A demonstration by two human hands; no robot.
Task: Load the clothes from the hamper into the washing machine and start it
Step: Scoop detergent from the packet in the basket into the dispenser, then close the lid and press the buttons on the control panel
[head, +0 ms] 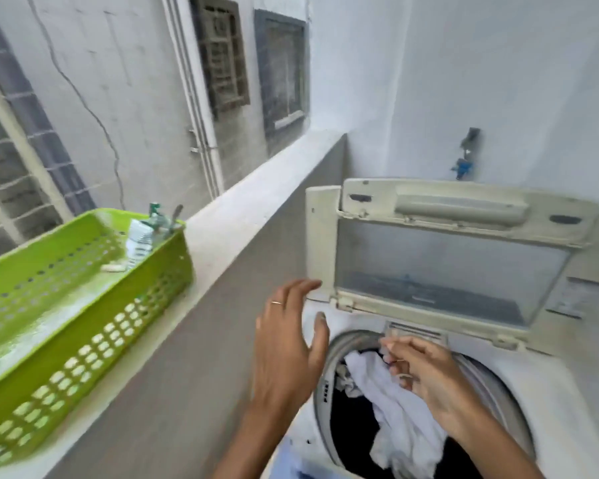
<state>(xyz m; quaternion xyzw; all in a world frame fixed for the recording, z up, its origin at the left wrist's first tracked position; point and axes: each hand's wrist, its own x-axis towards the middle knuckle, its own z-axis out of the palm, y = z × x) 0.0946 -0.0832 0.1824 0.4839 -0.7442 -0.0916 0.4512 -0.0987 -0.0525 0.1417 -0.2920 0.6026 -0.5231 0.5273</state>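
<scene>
A white top-loading washing machine [567, 392] stands at the lower right with its folding lid [446, 257] raised. Dark clothes fill the drum, and a white garment [395, 413] lies draped over them and across the drum's rim. My right hand [426, 371] hovers over the drum with its fingers curled on the white garment's upper edge. My left hand [287, 347] is spread open in the air left of the drum, its fingertips near the lid's left edge, holding nothing.
A green perforated plastic basket [83, 340] sits on the concrete ledge [242, 219] at the left, holding a small bottle and a few odds and ends. Behind the machine a blue tap [461, 164] juts from the white wall. Barred windows lie beyond the ledge.
</scene>
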